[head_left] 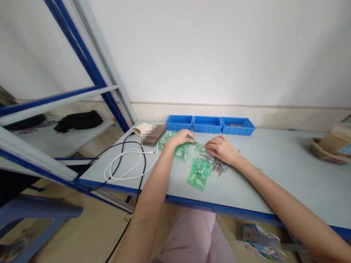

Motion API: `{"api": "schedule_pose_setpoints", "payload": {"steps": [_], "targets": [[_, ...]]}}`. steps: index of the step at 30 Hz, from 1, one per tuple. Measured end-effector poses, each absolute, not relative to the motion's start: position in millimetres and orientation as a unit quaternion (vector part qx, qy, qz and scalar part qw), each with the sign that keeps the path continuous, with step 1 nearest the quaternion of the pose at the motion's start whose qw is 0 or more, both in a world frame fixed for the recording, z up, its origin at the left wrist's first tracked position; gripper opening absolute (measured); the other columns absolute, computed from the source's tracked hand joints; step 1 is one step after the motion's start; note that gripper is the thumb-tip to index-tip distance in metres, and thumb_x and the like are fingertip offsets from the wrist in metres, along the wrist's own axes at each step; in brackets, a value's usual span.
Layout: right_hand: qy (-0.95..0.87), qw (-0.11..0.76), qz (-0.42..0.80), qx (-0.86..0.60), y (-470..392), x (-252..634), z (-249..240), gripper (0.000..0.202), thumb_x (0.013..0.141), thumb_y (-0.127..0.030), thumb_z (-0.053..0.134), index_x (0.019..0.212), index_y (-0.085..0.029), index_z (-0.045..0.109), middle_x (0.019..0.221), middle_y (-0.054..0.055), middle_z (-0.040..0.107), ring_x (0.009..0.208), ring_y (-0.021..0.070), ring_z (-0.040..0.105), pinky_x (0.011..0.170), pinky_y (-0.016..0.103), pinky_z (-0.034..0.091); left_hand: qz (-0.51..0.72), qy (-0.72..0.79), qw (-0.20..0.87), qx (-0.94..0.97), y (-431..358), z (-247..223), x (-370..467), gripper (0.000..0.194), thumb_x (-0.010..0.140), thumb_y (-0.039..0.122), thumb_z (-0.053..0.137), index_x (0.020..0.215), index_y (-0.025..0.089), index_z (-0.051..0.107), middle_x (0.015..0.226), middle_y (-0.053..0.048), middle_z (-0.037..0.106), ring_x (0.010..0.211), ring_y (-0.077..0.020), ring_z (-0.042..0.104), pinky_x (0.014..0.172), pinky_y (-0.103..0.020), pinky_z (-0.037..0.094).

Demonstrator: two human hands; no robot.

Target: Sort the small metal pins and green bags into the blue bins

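Observation:
My left hand (pixel 183 137) is closed, its fingertips pinching a small green plastic bag (pixel 201 147) with slim metal pieces near its edge. My right hand (pixel 222 149) is closed too, thumb and fingers pressed together on the right end of the green plastic. Whether this is one bag or two overlapping ones I cannot tell. Under and beside my right hand lies a loose pile of slim metal pins (pixel 219 166), rivet-like in shape. Nearer to me rest filled green bags (pixel 199 177). More green bags (pixel 181 153) lie beneath and left of my left hand.
Three blue bins (pixel 207 126) line the wall; the right one holds metal pins (pixel 236 125). At left are a brown flat case (pixel 157 136), a white cable (pixel 120 179) and a black cable (pixel 144 171). A cup (pixel 337 140) stands far right. A blue-grey frame (pixel 109 73) rises left.

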State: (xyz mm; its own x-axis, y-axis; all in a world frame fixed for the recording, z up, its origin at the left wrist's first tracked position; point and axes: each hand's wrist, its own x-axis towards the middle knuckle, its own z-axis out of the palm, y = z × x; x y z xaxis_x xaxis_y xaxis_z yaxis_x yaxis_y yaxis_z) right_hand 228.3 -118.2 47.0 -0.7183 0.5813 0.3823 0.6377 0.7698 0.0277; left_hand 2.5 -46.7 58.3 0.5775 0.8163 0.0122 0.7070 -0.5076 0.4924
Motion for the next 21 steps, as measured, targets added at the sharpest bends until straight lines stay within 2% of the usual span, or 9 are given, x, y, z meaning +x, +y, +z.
{"api": "schedule_pose_setpoints", "payload": {"steps": [3, 6, 10, 13, 15, 18, 20, 21], "targets": [[-0.899, 0.207, -0.074, -0.379, -118, 232, 49, 0.029, 0.089, -0.029, 0.039, 0.097, -0.02, 0.065, 0.1, 0.008, 0.065, 0.092, 0.0212, 0.055, 0.079, 0.034, 0.035, 0.148, 0.506, 0.178, 0.831, -44, 62, -9, 0.018, 0.071, 0.021, 0.062, 0.088, 0.017, 0.068, 0.096, -0.006, 0.068, 0.091, -0.0194, 0.06, 0.085, -0.029, 0.043], [-0.846, 0.271, -0.051, -0.457, -111, 229, 56, 0.03, 0.088, -0.034, 0.04, 0.094, -0.021, 0.066, 0.099, 0.006, 0.066, 0.083, 0.02, 0.059, 0.072, 0.03, 0.039, 0.125, 0.545, 0.146, 0.816, -46, 67, -23, 0.023, 0.067, 0.009, 0.059, 0.086, 0.017, 0.069, 0.092, -0.007, 0.069, 0.09, -0.021, 0.061, 0.082, -0.029, 0.044], [-0.77, 0.336, 0.016, -0.543, -89, 202, 74, 0.033, 0.087, -0.037, 0.04, 0.092, -0.019, 0.067, 0.082, 0.005, 0.069, 0.064, 0.0173, 0.062, 0.067, 0.027, 0.042, 0.077, 0.547, 0.183, 0.813, -54, 77, -33, 0.037, 0.063, -0.001, 0.047, 0.087, 0.016, 0.07, 0.092, -0.007, 0.069, 0.092, -0.0229, 0.06, 0.082, -0.029, 0.044], [-0.775, 0.314, 0.052, -0.546, -79, 171, 83, 0.036, 0.089, -0.037, 0.037, 0.094, -0.018, 0.067, 0.078, 0.005, 0.07, 0.063, 0.017, 0.063, 0.068, 0.026, 0.044, 0.089, 0.51, 0.239, 0.821, -62, 88, -38, 0.044, 0.062, -0.001, 0.041, 0.088, 0.018, 0.069, 0.097, -0.003, 0.068, 0.097, -0.0193, 0.058, 0.086, -0.026, 0.042], [-0.81, 0.251, 0.054, -0.527, -83, 154, 84, 0.036, 0.088, -0.04, 0.038, 0.093, -0.021, 0.067, 0.079, 0.006, 0.07, 0.069, 0.0191, 0.064, 0.068, 0.027, 0.044, 0.131, 0.506, 0.247, 0.816, -68, 95, -41, 0.041, 0.065, 0.001, 0.038, 0.088, 0.017, 0.069, 0.097, -0.002, 0.068, 0.095, -0.0167, 0.059, 0.087, -0.024, 0.043], [-0.852, 0.163, 0.047, -0.495, -100, 148, 76, 0.04, 0.089, -0.047, 0.033, 0.093, -0.026, 0.067, 0.08, 0.006, 0.07, 0.08, 0.0219, 0.064, 0.069, 0.029, 0.044, 0.228, 0.568, 0.155, 0.775, -83, 102, -39, 0.037, 0.077, 0.01, 0.033, 0.094, 0.014, 0.065, 0.1, -0.006, 0.066, 0.098, -0.0175, 0.057, 0.09, -0.028, 0.041], [-0.865, 0.169, 0.032, -0.472, -111, 156, 65, 0.043, 0.092, -0.043, 0.026, 0.101, -0.025, 0.064, 0.093, 0.006, 0.068, 0.091, 0.0215, 0.061, 0.076, 0.031, 0.044, 0.249, 0.586, 0.1, 0.765, -99, 99, -30, 0.036, 0.086, 0.024, 0.032, 0.111, 0.017, 0.057, 0.115, -0.007, 0.058, 0.111, -0.0205, 0.049, 0.098, -0.035, 0.035], [-0.871, 0.181, 0.024, -0.457, -115, 162, 59, 0.043, 0.093, -0.04, 0.024, 0.108, -0.023, 0.06, 0.106, 0.007, 0.065, 0.101, 0.0216, 0.057, 0.083, 0.033, 0.043, 0.233, 0.574, 0.096, 0.779, -108, 95, -24, 0.039, 0.086, 0.033, 0.037, 0.12, 0.019, 0.05, 0.126, -0.008, 0.05, 0.12, -0.0233, 0.041, 0.101, -0.04, 0.03]]}}
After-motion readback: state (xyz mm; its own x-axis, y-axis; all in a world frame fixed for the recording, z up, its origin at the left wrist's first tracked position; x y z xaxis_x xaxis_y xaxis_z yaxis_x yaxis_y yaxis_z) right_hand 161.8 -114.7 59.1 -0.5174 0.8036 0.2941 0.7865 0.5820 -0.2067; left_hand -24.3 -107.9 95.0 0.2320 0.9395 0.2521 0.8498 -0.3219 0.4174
